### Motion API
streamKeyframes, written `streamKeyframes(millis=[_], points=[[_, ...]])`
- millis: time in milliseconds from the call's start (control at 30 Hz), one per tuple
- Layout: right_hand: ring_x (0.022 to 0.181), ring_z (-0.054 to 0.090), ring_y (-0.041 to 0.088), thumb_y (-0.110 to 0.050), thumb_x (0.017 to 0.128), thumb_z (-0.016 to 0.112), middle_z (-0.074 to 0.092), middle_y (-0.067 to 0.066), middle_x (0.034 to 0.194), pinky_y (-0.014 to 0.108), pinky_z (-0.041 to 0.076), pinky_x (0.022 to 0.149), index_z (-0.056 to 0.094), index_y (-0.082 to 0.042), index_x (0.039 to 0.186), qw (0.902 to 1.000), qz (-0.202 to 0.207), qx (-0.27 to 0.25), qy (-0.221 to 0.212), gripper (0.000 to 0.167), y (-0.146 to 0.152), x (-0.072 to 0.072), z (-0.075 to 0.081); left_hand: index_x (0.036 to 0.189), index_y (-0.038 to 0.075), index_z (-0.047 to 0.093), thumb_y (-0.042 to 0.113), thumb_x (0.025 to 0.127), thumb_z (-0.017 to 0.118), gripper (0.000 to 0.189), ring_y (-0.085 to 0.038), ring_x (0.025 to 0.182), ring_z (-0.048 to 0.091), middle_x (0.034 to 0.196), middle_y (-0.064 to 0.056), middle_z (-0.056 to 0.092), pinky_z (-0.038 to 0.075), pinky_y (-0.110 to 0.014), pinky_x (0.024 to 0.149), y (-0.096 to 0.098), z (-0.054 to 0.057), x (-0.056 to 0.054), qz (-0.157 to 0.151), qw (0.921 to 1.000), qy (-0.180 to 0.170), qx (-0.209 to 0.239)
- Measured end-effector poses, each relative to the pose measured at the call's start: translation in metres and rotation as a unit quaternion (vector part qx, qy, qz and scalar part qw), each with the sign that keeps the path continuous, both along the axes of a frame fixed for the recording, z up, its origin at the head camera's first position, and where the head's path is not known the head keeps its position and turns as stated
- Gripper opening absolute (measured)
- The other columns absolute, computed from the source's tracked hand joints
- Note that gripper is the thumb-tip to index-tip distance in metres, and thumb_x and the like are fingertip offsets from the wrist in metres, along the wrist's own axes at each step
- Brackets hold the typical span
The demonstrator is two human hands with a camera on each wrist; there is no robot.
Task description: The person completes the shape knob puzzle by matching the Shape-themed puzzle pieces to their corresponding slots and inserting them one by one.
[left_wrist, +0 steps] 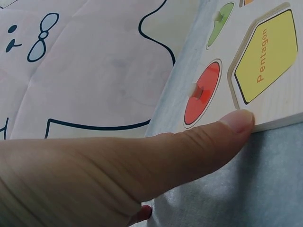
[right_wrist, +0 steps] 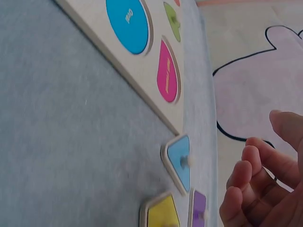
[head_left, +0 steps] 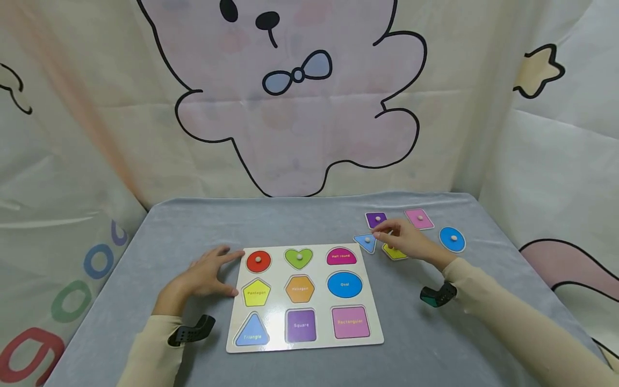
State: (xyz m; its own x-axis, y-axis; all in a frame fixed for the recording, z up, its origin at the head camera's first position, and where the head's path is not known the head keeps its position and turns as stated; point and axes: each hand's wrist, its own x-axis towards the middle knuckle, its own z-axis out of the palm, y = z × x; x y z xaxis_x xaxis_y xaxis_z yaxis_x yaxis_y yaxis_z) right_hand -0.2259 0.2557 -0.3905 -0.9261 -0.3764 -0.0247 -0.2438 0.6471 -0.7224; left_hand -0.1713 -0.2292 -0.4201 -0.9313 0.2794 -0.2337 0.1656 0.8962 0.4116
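A white wooden shape-puzzle board point(head_left: 323, 301) lies on the table, with a knobbed red circle point(head_left: 258, 261) and a knobbed green heart point(head_left: 298, 258) seated in its top row. My left hand point(head_left: 205, 274) touches the board's left edge; its thumb point(left_wrist: 236, 124) rests at the corner beside the yellow pentagon recess point(left_wrist: 267, 56). Over the loose pieces, my right hand point(head_left: 403, 236) hovers with loosely bent fingers and nothing between them. Near it lie a blue triangle point(right_wrist: 180, 163), a purple square point(head_left: 374, 219) and a yellow piece point(right_wrist: 162, 213), partly hidden by the hand in the head view.
A pink rectangle piece point(head_left: 419, 219) and a blue oval piece point(head_left: 452, 239) lie to the right of the right hand. Grey cloth point(head_left: 300, 371) covers the table. Printed curtains point(head_left: 300, 134) hang behind it and on both sides.
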Motion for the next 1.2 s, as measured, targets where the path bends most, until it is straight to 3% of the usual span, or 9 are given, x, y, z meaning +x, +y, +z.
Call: streamKeyframes(millis=[200, 400, 633, 833, 967, 1200], points=[[0.087, 0.060, 0.025, -0.023, 0.101, 0.063, 0.068, 0.022, 0.110, 0.029, 0.057, 0.067, 0.066, 0.004, 0.125, 0.9999, -0.010, 0.004, -0.008, 0.037, 0.030, 0.002, 0.007, 0.154, 0.023, 0.045, 0.045, 0.070, 0.091, 0.098, -0.055, 0.146, 0.026, 0.161, -0.027, 0.030, 0.021, -0.082, 0.110, 0.000, -0.002, -0.003, 0.000, 1.0000, 0.001, 0.007], [0.074, 0.060, 0.025, -0.023, 0.100, 0.064, 0.067, 0.024, 0.109, 0.025, 0.054, 0.063, 0.065, 0.005, 0.126, 0.9993, -0.032, 0.008, -0.020, 0.038, 0.054, 0.008, 0.011, 0.153, 0.023, 0.045, 0.045, 0.070, 0.090, 0.097, -0.054, 0.147, 0.026, 0.161, -0.027, 0.030, 0.020, -0.082, 0.110, 0.001, 0.000, -0.005, 0.003, 1.0000, -0.003, 0.007], [0.068, 0.059, 0.018, -0.018, 0.100, 0.064, 0.068, 0.027, 0.106, 0.024, 0.054, 0.061, 0.064, 0.008, 0.125, 0.9995, -0.024, -0.005, -0.022, 0.036, 0.075, 0.016, 0.001, 0.153, 0.023, 0.045, 0.044, 0.070, 0.090, 0.097, -0.054, 0.147, 0.026, 0.161, -0.026, 0.030, 0.019, -0.081, 0.111, 0.000, -0.001, -0.003, 0.003, 0.9999, -0.008, 0.006], [0.067, 0.060, 0.023, -0.016, 0.099, 0.064, 0.070, 0.012, 0.094, 0.025, 0.054, 0.060, 0.065, 0.008, 0.125, 0.9997, -0.016, -0.011, -0.013, 0.035, 0.095, 0.032, -0.008, 0.153, 0.023, 0.045, 0.043, 0.070, 0.091, 0.097, -0.053, 0.147, 0.026, 0.161, -0.026, 0.030, 0.020, -0.080, 0.112, 0.001, -0.003, 0.000, 0.006, 0.9999, -0.009, 0.004], [0.073, 0.063, 0.021, -0.015, 0.099, 0.064, 0.068, 0.006, 0.095, 0.025, 0.057, 0.064, 0.063, 0.007, 0.127, 0.9997, -0.017, -0.009, -0.016, 0.035, 0.112, 0.040, -0.012, 0.154, 0.023, 0.045, 0.042, 0.070, 0.091, 0.097, -0.053, 0.147, 0.026, 0.161, -0.026, 0.030, 0.020, -0.080, 0.111, 0.001, -0.003, 0.001, 0.006, 0.9999, -0.011, 0.004], [0.082, 0.065, 0.014, -0.012, 0.099, 0.063, 0.065, 0.008, 0.096, 0.025, 0.061, 0.068, 0.060, 0.009, 0.130, 0.9994, -0.002, -0.002, -0.034, 0.037, 0.139, 0.052, -0.017, 0.153, 0.022, 0.045, 0.043, 0.069, 0.091, 0.098, -0.055, 0.145, 0.027, 0.160, -0.028, 0.031, 0.022, -0.080, 0.110, 0.001, -0.001, 0.002, 0.003, 1.0000, 0.001, 0.004]])
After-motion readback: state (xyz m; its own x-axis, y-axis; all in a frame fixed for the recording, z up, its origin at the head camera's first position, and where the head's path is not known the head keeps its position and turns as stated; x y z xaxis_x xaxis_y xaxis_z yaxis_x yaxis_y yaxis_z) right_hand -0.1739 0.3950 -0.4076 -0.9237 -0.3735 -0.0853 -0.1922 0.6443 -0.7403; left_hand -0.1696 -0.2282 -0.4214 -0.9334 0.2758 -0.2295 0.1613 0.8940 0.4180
